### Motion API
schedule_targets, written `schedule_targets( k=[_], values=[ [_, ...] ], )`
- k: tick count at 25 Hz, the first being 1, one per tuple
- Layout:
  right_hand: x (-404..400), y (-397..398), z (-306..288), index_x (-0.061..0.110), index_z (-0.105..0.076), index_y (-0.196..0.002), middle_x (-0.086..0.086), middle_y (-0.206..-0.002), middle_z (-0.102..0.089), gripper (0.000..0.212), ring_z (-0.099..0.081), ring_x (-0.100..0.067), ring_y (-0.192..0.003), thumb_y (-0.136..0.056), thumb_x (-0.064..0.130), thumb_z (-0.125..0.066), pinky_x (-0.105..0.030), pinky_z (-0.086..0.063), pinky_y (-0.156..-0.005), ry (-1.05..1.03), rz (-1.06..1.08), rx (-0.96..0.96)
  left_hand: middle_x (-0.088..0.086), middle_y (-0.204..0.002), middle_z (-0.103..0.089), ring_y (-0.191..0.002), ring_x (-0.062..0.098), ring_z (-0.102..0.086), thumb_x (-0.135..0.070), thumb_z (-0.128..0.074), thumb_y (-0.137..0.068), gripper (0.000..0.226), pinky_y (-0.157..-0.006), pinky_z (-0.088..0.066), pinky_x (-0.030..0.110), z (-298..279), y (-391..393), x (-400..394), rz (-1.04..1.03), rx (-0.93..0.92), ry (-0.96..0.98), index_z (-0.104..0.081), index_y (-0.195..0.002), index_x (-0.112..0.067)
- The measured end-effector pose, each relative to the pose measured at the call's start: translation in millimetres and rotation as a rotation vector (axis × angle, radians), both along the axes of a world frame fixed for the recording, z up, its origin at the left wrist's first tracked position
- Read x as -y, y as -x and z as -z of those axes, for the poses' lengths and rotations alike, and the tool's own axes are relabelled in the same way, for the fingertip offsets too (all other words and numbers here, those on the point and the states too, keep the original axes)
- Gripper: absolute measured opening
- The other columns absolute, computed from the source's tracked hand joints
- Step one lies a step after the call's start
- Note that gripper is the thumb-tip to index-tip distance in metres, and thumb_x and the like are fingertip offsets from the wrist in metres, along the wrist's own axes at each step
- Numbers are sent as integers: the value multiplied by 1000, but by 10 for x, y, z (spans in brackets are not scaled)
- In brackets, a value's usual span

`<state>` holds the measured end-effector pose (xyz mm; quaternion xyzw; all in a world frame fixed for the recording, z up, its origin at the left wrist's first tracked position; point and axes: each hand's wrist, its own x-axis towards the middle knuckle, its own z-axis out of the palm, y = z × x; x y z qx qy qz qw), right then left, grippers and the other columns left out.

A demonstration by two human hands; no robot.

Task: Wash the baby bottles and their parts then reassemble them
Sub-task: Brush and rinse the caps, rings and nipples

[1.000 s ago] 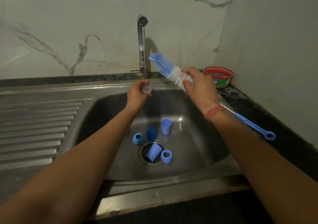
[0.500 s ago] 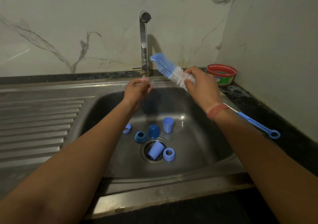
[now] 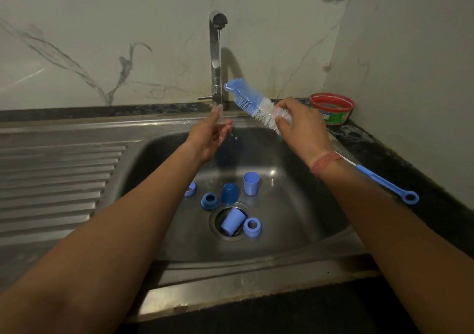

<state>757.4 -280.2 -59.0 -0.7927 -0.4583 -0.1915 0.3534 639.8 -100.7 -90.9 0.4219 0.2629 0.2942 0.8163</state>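
Head view: we pinch a clear teat (image 3: 220,118) in our left hand (image 3: 209,134) under the tap (image 3: 216,59) stream. Right hand (image 3: 300,125) grips bottle brush (image 3: 252,104) by its bristles. Blue caps & rings (image 3: 252,227) lie below both hands, in sink (image 3: 295,200).

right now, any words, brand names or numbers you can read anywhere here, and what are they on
Nothing here can be read for certain.
Red and green tub on the counter: its side label has a white patch and yellow lettering, too blurred to read.
Bottle brush, blue caps and rings in the sink, tap: no print visible.
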Motion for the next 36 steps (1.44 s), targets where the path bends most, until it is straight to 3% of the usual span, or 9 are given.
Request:
schedule_targets(
  k=[3, 5, 9, 14, 20, 25, 29, 33, 36],
  values=[
    [-2, 11, -1, 16, -61, -113, -11, -103, -70, 25, -64, -32, -92, -88, 18, -58, -39, -51, -75, -4, -8, -3, 14, -112, -65, -102, 21, -65, -1, -59, -95, 24, -85, -57, 26, 1, -22, 12, 7, 37, -26, -54, -118, -7],
    [1, 13, 2, 16, -61, -112, -11, -103, -70, 25, -64, -33, -92, -88, 18, -58, -38, -51, -75, -1, -10, -3, 17, -116, -63, -110, 25, -63, -2, -53, -99, 22, -83, -59, 27, -7, -21, 26, 4, 61, -24, -55, -120, -8],
    [5, 8, -3, 16, -61, -113, -10, -103, -70, 24, -64, -32, -91, -89, 18, -58, -37, -51, -74, 1, -9, -8, 6, -90, -62, -72, 11, -59, -9, -54, -100, 11, -71, -53, 23, 5, -36, 52, 32, -59, -230, -59, -110, -11],
    [-4, 14, 0, 16, -61, -113, -10, -104, -70, 24, -64, -31, -92, -89, 18, -57, -37, -51, -74, 5, -10, -4, 5, -105, -61, -91, 16, -58, -6, -46, -103, 19, -78, -52, 23, -16, -37, 68, -47, -57, -218, -58, -116, -10],
    [3, 21, -5, 15, -61, -114, -9, -106, -69, 24, -64, -30, -93, -90, 19, -58, -36, -51, -75, 11, -6, -5, 1, -90, -68, -78, 10, -63, -14, -74, -87, 14, -66, -51, 22, 49, -38, 32, -114, -192, -444, -61, -87, -16],
    [3, 21, -3, 16, -60, -114, -9, -106, -70, 24, -64, -32, -93, -90, 19, -58, -40, -52, -76, 14, -7, 0, 0, -107, -72, -84, 6, -65, -5, -56, -98, 19, -71, -50, 21, 62, -20, -32, -117, -217, -455, -68, -112, -12],
    [4, 28, -7, 16, -60, -115, -9, -107, -69, 24, -64, -31, -94, -91, 20, -58, -41, -52, -78, 17, -7, -10, 0, -84, -68, -60, 4, -55, -9, -68, -91, 18, -53, -46, 15, 42, 0, 3, -127, -236, -494, -69, -109, -5],
    [0, 28, -9, 16, -61, -115, -10, -107, -69, 25, -64, -33, -95, -90, 19, -58, -41, -52, -78, 17, -6, -9, -3, -74, -62, -48, -4, -56, -13, -72, -89, 9, -54, -47, 10, -5, 7, 71, -122, -213, -540, -64, -88, -10],
    [3, 29, -12, 17, -61, -115, -11, -106, -70, 26, -64, -34, -95, -89, 19, -58, -41, -51, -77, 13, -3, -14, -3, -61, -49, -47, 6, -45, -35, -77, -84, 37, -51, -41, 19, -26, 1, 60, -222, -271, -511, -47, -69, -20]
  ],
)
